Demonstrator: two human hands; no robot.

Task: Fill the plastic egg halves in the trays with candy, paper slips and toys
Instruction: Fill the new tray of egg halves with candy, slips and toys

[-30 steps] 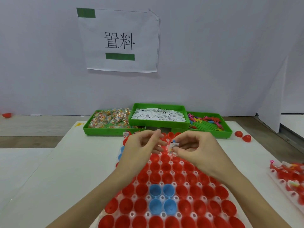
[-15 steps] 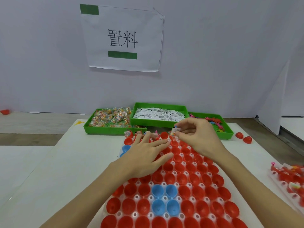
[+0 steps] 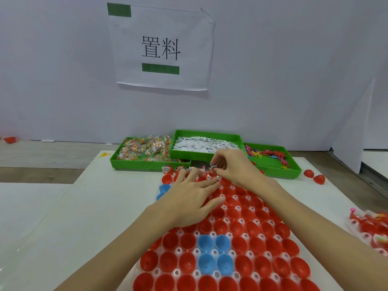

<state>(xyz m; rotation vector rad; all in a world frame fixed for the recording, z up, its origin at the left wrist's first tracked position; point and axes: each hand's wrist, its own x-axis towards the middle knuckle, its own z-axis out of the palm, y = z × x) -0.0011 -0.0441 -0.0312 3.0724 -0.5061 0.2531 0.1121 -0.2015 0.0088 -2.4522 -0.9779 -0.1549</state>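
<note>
The left hand [image 3: 190, 199] lies flat with straight, spread fingers on the far part of the egg tray [image 3: 212, 234], pressing on the red egg halves [image 3: 241, 242] beneath it and holding nothing. The right hand [image 3: 235, 168] is just beyond it, fingers curled, thumb and forefinger pinching a small paper slip [image 3: 213, 168] right over a red half in the tray's far row; whether the slip already touches that half is hard to tell. A few far-row halves seem to hold small wrapped pieces, though they are too small to be sure of. Four blue egg halves [image 3: 214, 254] sit together in the near part of the tray, with more blue ones at its far left edge. Behind the tray stand three green bins: candy [image 3: 144, 149] on the left, paper slips [image 3: 204, 144] in the raised middle one, small coloured toys [image 3: 267, 155] on the right. Two loose red halves [image 3: 313, 176] lie on the white table [image 3: 84, 206] to the right, and another filled tray [image 3: 371, 227] shows at the right edge
</note>
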